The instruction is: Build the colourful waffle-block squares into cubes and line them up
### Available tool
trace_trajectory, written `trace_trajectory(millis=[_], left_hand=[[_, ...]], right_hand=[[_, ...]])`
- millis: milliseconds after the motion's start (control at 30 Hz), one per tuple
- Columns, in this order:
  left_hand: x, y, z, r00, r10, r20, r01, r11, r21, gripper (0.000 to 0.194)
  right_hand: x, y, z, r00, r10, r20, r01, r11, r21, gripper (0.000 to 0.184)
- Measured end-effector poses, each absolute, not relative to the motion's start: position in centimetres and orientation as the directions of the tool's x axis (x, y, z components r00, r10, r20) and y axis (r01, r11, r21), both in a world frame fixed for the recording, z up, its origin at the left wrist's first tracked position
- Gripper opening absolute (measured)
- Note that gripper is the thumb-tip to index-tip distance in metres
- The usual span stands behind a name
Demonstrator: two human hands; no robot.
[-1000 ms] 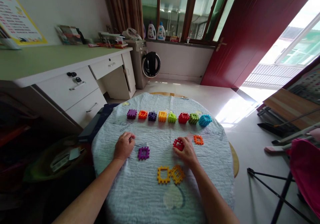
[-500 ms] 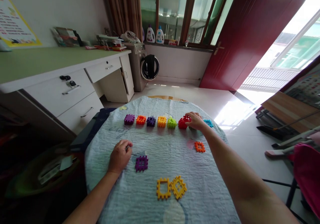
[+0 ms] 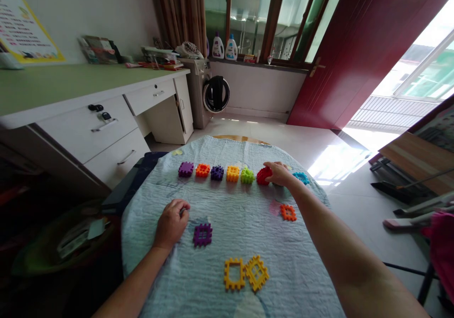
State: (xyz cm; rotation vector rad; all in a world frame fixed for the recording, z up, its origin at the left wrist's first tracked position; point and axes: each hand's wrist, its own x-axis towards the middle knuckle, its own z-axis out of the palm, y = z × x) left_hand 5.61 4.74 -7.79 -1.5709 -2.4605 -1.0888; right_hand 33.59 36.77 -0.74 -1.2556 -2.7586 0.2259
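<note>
In the head view my right hand (image 3: 279, 173) reaches to the right part of a row of plastic blocks, its fingers closed on a red block (image 3: 263, 176). A blue block (image 3: 301, 178) is just past that hand, partly covered by it. Left of the red one stand a lime green block (image 3: 247, 176), a yellow block (image 3: 232, 174), a dark purple block (image 3: 217, 173), an orange block (image 3: 203, 170) and a purple block (image 3: 186, 169). My left hand (image 3: 171, 222) rests curled on the cloth beside a flat purple piece (image 3: 203, 235); a small dark spot shows at its fingertips, too unclear to name.
Two flat yellow pieces, a frame (image 3: 234, 274) and a windowed square (image 3: 257, 273), lie near me. A flat orange piece (image 3: 288, 212) lies by my right forearm. A pale blue cloth (image 3: 227, 214) covers the round table. Left stands a desk (image 3: 78, 129).
The view has shifted slightly, moving the scene a little to the right. My right fingers stay at the red block, which appears slightly turned. My left hand keeps its place.
</note>
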Motion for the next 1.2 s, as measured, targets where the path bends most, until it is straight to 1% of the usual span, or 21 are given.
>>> trace_trajectory(millis=[233,333,367,433,500,567,633,667,733,833,900,967,1067,1200], left_hand=[[5.7,4.7,-7.7,-0.502,0.779,0.375,0.799,0.251,0.546,0.014],[5.8,4.7,-7.7,-0.5,0.782,0.372,0.8,0.253,0.544,0.015],[5.7,4.7,-7.7,-0.499,0.784,0.37,0.8,0.253,0.544,0.015],[5.7,4.7,-7.8,-0.499,0.787,0.364,0.799,0.255,0.544,0.015],[5.6,4.7,-7.9,-0.498,0.788,0.363,0.799,0.255,0.544,0.015],[5.5,4.7,-7.9,-0.495,0.787,0.369,0.801,0.249,0.544,0.015],[5.4,4.8,-7.9,-0.49,0.786,0.377,0.804,0.239,0.545,0.015],[5.3,4.8,-7.9,-0.489,0.786,0.379,0.804,0.236,0.546,0.015],[5.3,4.8,-7.9,-0.489,0.786,0.379,0.803,0.237,0.546,0.015],[5.4,4.8,-7.9,-0.495,0.781,0.381,0.803,0.244,0.544,0.016],[5.5,4.7,-7.9,-0.498,0.777,0.385,0.803,0.246,0.543,0.016],[5.6,4.7,-7.8,-0.498,0.778,0.384,0.804,0.247,0.542,0.017],[5.7,4.7,-7.7,-0.501,0.777,0.382,0.802,0.25,0.542,0.017],[5.7,4.8,-7.6,-0.505,0.772,0.385,0.798,0.248,0.549,0.017]], right_hand=[[33.2,36.3,-0.7,-0.656,0.753,0.04,0.737,0.651,-0.18,0.066],[33.2,35.7,0.1,-0.646,0.761,0.051,0.742,0.643,-0.191,0.072],[33.3,35.3,0.6,-0.639,0.766,0.07,0.742,0.638,-0.207,0.074],[34.1,34.0,1.6,-0.621,0.769,0.154,0.72,0.637,-0.277,0.075],[35.5,31.8,2.2,-0.581,0.764,0.28,0.66,0.644,-0.388,0.067],[37.7,29.1,1.8,-0.507,0.776,0.375,0.597,0.63,-0.497,0.05],[40.0,26.5,0.1,-0.406,0.831,0.381,0.591,0.557,-0.584,0.036],[41.1,25.3,-1.1,-0.36,0.855,0.373,0.617,0.518,-0.592,0.033],[42.7,23.5,-3.9,-0.292,0.876,0.385,0.692,0.471,-0.547,0.03],[43.6,21.9,-7.4,-0.234,0.89,0.39,0.798,0.405,-0.446,0.04],[43.4,21.3,-8.6,-0.219,0.909,0.354,0.848,0.357,-0.392,0.044],[43.1,20.8,-9.0,-0.221,0.919,0.326,0.873,0.336,-0.355,0.043],[42.7,20.3,-8.7,-0.236,0.912,0.336,0.865,0.354,-0.354,0.04],[42.8,19.8,-8.1,-0.317,0.883,0.345,0.824,0.437,-0.361,0.048]])
